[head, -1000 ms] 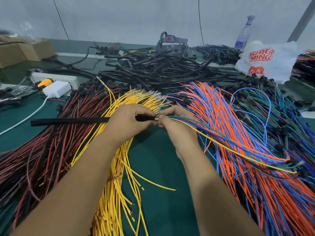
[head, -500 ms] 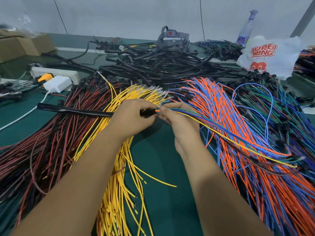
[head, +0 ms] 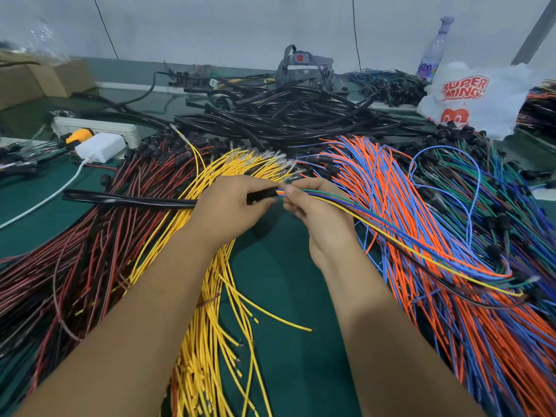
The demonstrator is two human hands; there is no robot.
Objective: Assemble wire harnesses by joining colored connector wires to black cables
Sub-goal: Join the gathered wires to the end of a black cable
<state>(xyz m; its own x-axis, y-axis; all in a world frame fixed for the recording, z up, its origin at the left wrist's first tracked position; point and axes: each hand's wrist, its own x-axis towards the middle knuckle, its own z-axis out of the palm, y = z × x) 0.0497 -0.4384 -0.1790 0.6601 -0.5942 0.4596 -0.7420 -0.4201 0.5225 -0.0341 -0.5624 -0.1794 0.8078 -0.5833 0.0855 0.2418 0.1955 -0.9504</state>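
Gripping a black cable (head: 132, 200) near its end, the left hand (head: 231, 210) meets the right hand (head: 316, 210), which pinches a bundle of colored wires (head: 400, 236) at the cable's mouth, apparently touching it. Yellow wires (head: 210, 296) lie beneath the left wrist; orange and blue wires (head: 391, 188) spread beyond the right.

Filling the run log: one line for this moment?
left hand grips black cable | right hand pinches wires | ends meeting
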